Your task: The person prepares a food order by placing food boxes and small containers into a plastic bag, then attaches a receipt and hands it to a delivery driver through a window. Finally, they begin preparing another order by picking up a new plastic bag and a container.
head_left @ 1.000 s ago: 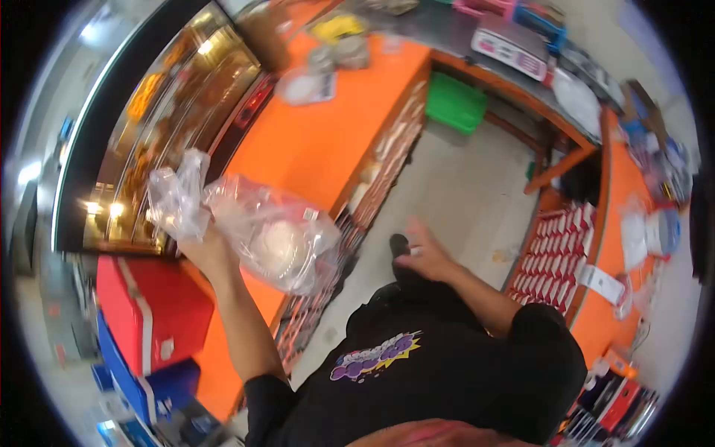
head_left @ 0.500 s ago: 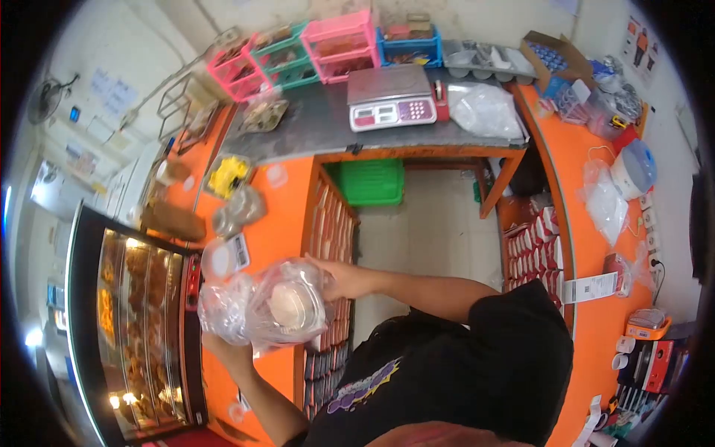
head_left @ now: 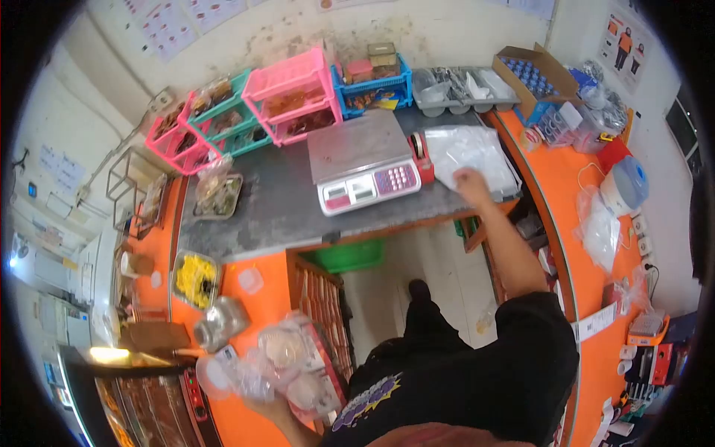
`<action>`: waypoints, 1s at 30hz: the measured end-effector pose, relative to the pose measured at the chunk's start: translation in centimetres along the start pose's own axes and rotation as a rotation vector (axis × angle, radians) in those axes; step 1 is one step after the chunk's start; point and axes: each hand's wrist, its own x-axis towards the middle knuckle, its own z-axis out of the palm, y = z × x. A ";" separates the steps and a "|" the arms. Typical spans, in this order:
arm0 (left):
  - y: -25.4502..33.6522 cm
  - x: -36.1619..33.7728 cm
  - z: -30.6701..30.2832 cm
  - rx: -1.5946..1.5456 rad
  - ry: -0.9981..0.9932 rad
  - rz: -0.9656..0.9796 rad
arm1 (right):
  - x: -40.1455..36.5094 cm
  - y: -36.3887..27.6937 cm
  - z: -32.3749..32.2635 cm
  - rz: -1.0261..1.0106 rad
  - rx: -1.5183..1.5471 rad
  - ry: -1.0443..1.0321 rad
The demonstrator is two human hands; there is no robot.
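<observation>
No wording or number can be read on any of the printed surfaces.
The purple-and-white lettering with a yellow starburst [head_left: 369, 402] on the black short-sleeved T-shirt [head_left: 462, 365] is slanted and too blurred to spell out. The white electronic scale with a flat metal top [head_left: 361, 153] carries a purple keypad with pale keys [head_left: 396, 179], its characters too small to tell. The white rectangular card with dark print [head_left: 597, 322] at the edge of the orange right-hand counter [head_left: 588, 372] is illegible, as are the pale poster with an orange-shirted figure [head_left: 625, 46] and the white sheets with rows of small reddish pictures [head_left: 162, 30] on the walls.
</observation>
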 end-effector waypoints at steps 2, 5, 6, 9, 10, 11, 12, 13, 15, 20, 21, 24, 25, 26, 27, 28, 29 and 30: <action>-2.7 0.4 3.2 0.068 0.005 -0.035 | 10.3 0.4 -2.7 -0.106 -0.221 0.106; 2.7 2.9 12.1 0.167 0.186 -0.273 | 25.1 1.4 -2.0 -0.177 -0.340 0.118; 3.9 3.8 14.7 0.192 0.218 -0.337 | 29.3 1.9 -1.2 -0.165 -0.336 0.105; 6.1 6.2 21.0 0.233 0.278 -0.481 | 37.1 2.2 1.3 -0.167 -0.738 -0.048; 6.7 7.1 22.5 0.241 0.294 -0.512 | 37.7 1.0 2.1 -0.251 -0.522 -0.114; 7.4 7.9 23.6 0.252 0.307 -0.541 | 38.2 -0.4 2.8 -0.332 -0.307 -0.173; 7.8 8.5 24.5 0.258 0.318 -0.564 | 38.7 -1.5 3.5 -0.332 -0.506 -0.332; 8.2 9.0 25.2 0.265 0.328 -0.583 | 39.3 -2.2 3.9 -0.328 -0.507 -0.346; 8.9 9.7 26.3 0.283 0.339 -0.613 | 39.8 -2.7 4.7 -0.296 -1.044 -0.351; 10.0 11.0 27.0 0.306 0.373 -0.645 | 43.0 -0.9 6.4 -0.184 -1.067 -0.379; 10.2 11.0 26.9 0.318 0.375 -0.653 | 43.0 -0.6 6.5 -0.147 -1.078 -0.421; 10.4 11.0 26.1 0.330 0.389 -0.669 | 43.1 -0.5 6.3 -0.173 -0.983 -0.342; 10.5 11.0 26.1 0.334 0.397 -0.672 | 43.1 -0.1 6.6 -0.177 -0.987 -0.355; 10.6 10.9 25.8 0.336 0.409 -0.676 | 43.3 0.3 7.0 -0.146 -0.992 -0.331; 10.7 10.8 25.6 0.340 0.418 -0.679 | 43.3 0.4 7.3 -0.114 -0.995 -0.307; 10.8 10.8 25.4 0.342 0.424 -0.676 | 43.4 0.5 7.5 -0.117 -0.996 -0.317; 11.0 10.8 25.2 0.343 0.433 -0.678 | 43.5 0.5 7.6 -0.099 -0.978 -0.291; 11.1 10.7 25.0 0.343 0.446 -0.677 | 43.5 0.3 7.6 -0.082 -0.959 -0.264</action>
